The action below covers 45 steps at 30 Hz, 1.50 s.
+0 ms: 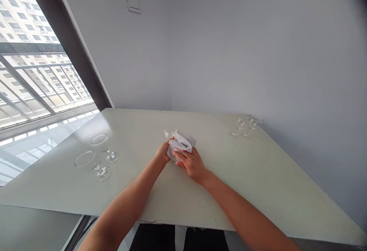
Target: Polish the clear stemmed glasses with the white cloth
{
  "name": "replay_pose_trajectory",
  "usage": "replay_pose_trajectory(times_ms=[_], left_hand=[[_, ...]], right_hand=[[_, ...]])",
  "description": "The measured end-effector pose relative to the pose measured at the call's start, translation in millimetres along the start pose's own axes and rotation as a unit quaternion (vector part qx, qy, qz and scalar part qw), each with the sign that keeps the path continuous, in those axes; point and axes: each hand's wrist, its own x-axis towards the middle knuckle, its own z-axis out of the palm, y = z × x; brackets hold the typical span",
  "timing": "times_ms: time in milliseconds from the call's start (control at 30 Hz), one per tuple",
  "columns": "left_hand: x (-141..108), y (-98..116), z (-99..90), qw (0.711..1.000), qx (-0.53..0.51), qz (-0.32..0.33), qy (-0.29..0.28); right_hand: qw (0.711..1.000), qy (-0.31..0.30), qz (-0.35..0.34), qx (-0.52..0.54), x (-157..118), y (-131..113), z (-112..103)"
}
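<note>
Over the middle of the table, a white cloth is bunched between my two hands. My left hand is closed at the cloth's left side, around a clear glass whose foot pokes out beyond the fingers. The cloth hides most of that glass. My right hand presses the cloth from the right, its fingers bent over the folds.
Two stemmed glasses stand on the left part of the pale table. Two more stemmed glasses stand at the back right, near the wall. A window is at the left.
</note>
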Motion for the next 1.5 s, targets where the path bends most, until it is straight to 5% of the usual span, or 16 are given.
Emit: replay_pose_trajectory(times_ms=[133,267,333,467,533,733,833,933,1033,1100,1167,1267,1367,1500], left_hand=[[-11.5,-8.7,8.3,0.992,-0.001,-0.097,-0.075],[-16.6,-9.4,14.6,0.995,0.02,-0.056,-0.079],[-17.4,-8.8,17.4,0.997,0.001,-0.018,-0.081],[-20.3,-9.1,22.8,0.992,-0.089,0.038,-0.079],[-23.3,-9.7,25.6,0.99,-0.097,0.07,-0.073],[-35.4,-12.8,32.5,0.975,0.052,0.21,-0.058],[-38.5,-18.0,34.5,0.957,0.098,0.266,-0.062],[-37.4,-21.3,33.8,0.951,0.108,0.286,-0.047],[-32.4,-17.9,29.3,0.944,0.107,0.312,-0.013],[-27.3,-13.0,24.4,0.935,0.118,0.334,0.009],[-21.9,-8.2,18.6,0.928,0.139,0.345,0.028],[-17.1,-3.9,11.7,0.909,0.202,0.36,0.053],[-19.0,-6.1,10.0,0.86,0.303,0.407,0.056],[-26.5,-19.8,12.8,0.808,0.388,0.442,0.036]], right_hand=[[0.994,-0.018,0.022,0.101,0.2,1.5,0.4],[0.956,0.079,0.114,0.257,4.0,1.0,-6.8],[0.912,0.139,0.182,0.342,7.0,1.7,-7.2],[0.743,0.215,0.295,0.56,11.7,10.3,1.2],[0.682,0.219,0.317,0.622,12.7,15.0,6.5],[0.597,0.195,0.362,0.689,13.5,16.1,12.3],[0.58,0.185,0.4,0.685,11.9,17.5,12.9],[0.593,0.152,0.412,0.675,9.1,19.2,15.9],[0.641,0.087,0.424,0.634,5.5,15.7,20.4],[0.709,0.038,0.42,0.566,3.1,10.9,20.9],[0.81,0.002,0.376,0.45,1.2,6.4,16.9],[0.95,-0.019,0.28,0.139,0.7,4.0,2.2],[0.963,0.0,0.205,-0.176,5.4,5.1,-13.8],[0.942,-0.004,0.149,-0.3,18.1,5.8,-16.0]])
